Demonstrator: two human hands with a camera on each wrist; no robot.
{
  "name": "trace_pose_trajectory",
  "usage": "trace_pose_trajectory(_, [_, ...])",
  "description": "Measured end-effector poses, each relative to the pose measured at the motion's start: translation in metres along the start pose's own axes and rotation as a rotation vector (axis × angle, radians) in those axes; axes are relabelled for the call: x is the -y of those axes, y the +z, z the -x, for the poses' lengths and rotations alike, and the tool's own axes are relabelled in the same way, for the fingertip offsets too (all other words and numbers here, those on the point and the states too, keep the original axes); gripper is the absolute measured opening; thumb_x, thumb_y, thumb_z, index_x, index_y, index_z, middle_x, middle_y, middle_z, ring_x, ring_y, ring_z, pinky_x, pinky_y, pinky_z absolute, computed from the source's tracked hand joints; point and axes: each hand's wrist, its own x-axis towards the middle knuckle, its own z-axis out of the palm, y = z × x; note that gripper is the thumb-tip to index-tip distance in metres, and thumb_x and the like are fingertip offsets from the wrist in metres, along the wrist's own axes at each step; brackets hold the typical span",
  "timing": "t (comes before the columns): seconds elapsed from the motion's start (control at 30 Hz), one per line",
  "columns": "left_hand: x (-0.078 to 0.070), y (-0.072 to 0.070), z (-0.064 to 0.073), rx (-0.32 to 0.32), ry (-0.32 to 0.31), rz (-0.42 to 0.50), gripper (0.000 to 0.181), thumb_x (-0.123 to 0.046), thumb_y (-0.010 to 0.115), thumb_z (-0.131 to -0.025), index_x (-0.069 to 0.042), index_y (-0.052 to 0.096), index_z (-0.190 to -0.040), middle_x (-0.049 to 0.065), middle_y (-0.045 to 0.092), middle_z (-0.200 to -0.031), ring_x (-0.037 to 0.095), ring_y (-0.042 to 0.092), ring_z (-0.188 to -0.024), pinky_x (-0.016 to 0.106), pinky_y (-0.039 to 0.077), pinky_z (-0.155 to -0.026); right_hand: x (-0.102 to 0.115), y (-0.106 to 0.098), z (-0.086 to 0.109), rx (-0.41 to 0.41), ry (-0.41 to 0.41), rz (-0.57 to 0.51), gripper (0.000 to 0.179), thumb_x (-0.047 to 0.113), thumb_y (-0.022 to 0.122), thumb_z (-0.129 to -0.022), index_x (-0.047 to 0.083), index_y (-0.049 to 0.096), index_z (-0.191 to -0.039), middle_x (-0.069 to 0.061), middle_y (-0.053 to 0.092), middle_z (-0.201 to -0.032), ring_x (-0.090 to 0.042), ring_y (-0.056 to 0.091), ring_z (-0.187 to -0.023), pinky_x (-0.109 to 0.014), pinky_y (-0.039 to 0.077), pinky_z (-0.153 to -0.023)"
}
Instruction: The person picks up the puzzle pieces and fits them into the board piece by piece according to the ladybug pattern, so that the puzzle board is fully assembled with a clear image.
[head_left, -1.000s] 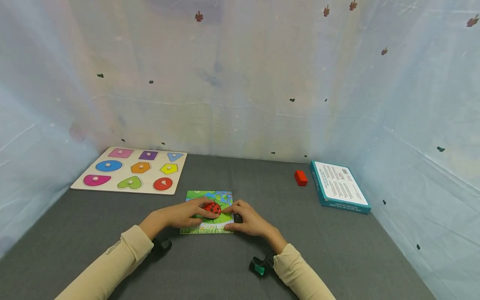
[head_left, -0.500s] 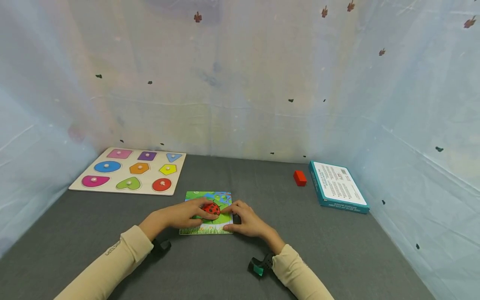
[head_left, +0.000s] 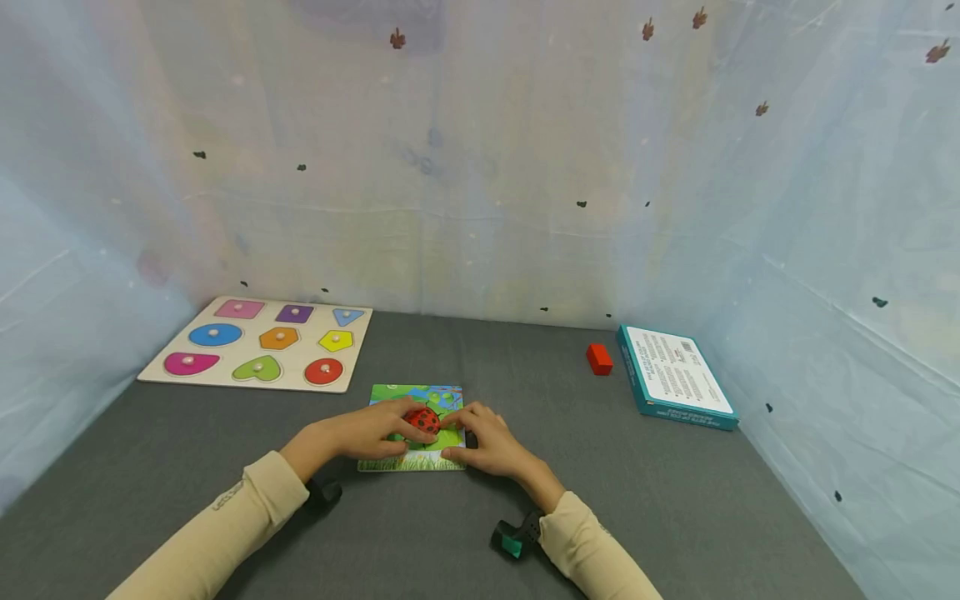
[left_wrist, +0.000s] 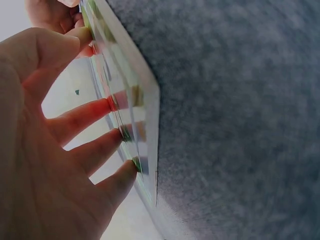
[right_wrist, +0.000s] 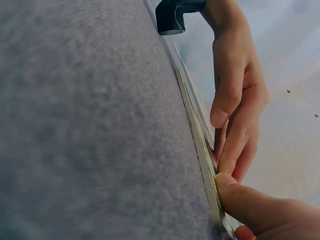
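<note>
A small picture puzzle (head_left: 442,462) with a ladybug (head_left: 426,420) on green lies flat on the grey table. Across its left half rests my left hand (head_left: 360,428), fingers spread and fairly straight. In the left wrist view several fingertips (left_wrist: 115,136) press on the glossy surface. My right hand (head_left: 497,447) arches over the puzzle's right side, thumb apart from the fingers. Its thumb (right_wrist: 231,189) touches the puzzle (right_wrist: 199,145) near the edge in the right wrist view. Both hands cover parts of the picture.
A wooden shape board (head_left: 292,386) with knobbed coloured pieces lies at the back left. At the back right are a red block (head_left: 599,359) and a teal box (head_left: 678,377) with a white label. Pale curtains (head_left: 480,167) surround the table's back and sides.
The right hand's thumb has slid slightly left over the puzzle, and the right forearm has shifted a little left. The left hand stays almost where it was on the puzzle.
</note>
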Motion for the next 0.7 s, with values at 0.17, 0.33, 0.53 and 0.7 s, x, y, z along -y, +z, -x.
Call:
trace_pose_trajectory(0.17, [-0.0019, -0.0003, -0.0002, -0.008, 0.015, 0.007, 0.039, -0.011, 0.053, -0.091, -0.023, 0.059, -0.128, 0.018, 0.042, -0.137, 0.030, 0.044, -0.121, 0.045, 0.039, -0.093, 0.0024, -0.0010, -0.0010, 0.001, 0.016, 0.000, 0.040, 0.032, 0.068, -0.085, 0.016, 0.059, -0.120, -0.003, 0.050, -0.105, -0.017, 0.046, -0.090, -0.027, 0.025, -0.070])
trace_pose_trajectory(0.33, [-0.0003, 0.0004, 0.0002, -0.018, 0.030, 0.011, 0.039, -0.011, 0.055, -0.091, -0.023, 0.059, -0.128, 0.017, 0.041, -0.137, 0.030, 0.043, -0.121, 0.046, 0.039, -0.093, 0.0010, -0.0015, -0.0008, 0.007, 0.012, 0.005, 0.040, 0.032, 0.068, -0.085, 0.017, 0.058, -0.121, -0.002, 0.049, -0.105, -0.015, 0.045, -0.090, -0.026, 0.025, -0.070])
trace_pose_trajectory(0.53, [0.0040, 0.0017, 0.0004, -0.028, 0.044, 0.018, 0.041, -0.015, 0.061, -0.088, -0.023, 0.059, -0.128, 0.016, 0.041, -0.138, 0.031, 0.040, -0.123, 0.049, 0.038, -0.094, -0.0002, -0.0014, -0.0010, 0.014, 0.012, 0.007, 0.041, 0.031, 0.068, -0.085, 0.017, 0.058, -0.122, -0.002, 0.049, -0.106, -0.014, 0.044, -0.090, -0.027, 0.024, -0.071])
trace_pose_trajectory(0.7, [0.0078, 0.0033, 0.0006, -0.029, 0.025, 0.019, 0.043, -0.018, 0.064, -0.086, -0.026, 0.059, -0.127, 0.014, 0.042, -0.137, 0.030, 0.040, -0.122, 0.050, 0.037, -0.094, 0.0011, -0.0015, -0.0009, 0.039, 0.006, 0.037, 0.042, 0.034, 0.065, -0.087, 0.018, 0.056, -0.125, -0.002, 0.048, -0.107, -0.012, 0.043, -0.090, -0.028, 0.025, -0.072])
